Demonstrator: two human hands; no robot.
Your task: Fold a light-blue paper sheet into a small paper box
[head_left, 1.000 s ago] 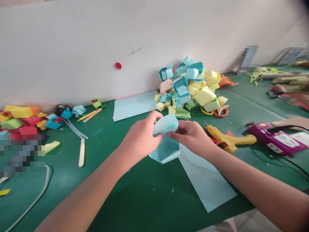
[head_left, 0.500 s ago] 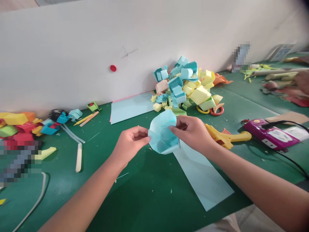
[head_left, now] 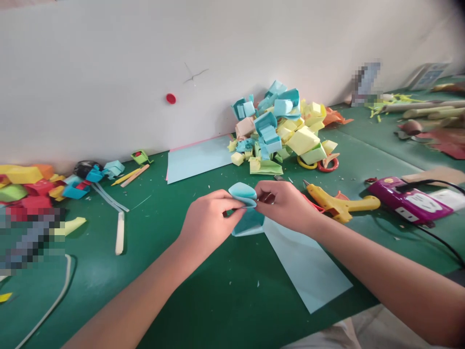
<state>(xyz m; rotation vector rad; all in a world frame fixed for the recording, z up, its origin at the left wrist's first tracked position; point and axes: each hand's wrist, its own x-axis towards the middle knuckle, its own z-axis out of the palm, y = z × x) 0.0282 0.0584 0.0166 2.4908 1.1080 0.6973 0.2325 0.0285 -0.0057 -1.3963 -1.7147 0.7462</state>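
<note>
A piece of light blue paper [head_left: 247, 224], bent and partly folded over, hangs just above the green table between my hands. My left hand [head_left: 210, 215] pinches its left side between thumb and fingers. On the opposite side my right hand [head_left: 279, 199] grips the paper's upper right edge, its fingers curled. The paper's upper part curves into a rounded flap, and some of it is hidden behind my fingers. Under and to the right of my right hand lies a flat light blue sheet [head_left: 308, 269].
Folded paper pieces [head_left: 279, 128] are heaped against the white wall, beside another blue sheet [head_left: 199, 160]. A yellow glue gun [head_left: 337, 202] and a purple power strip [head_left: 410, 201] with a black cord lie right. Colourful paper boxes [head_left: 27, 186] and a wooden stick [head_left: 119, 233] are left.
The blue paper was spread as a rounded face; now it is folded over and seen more edge-on. My left hand has moved right, closer to my right hand.
</note>
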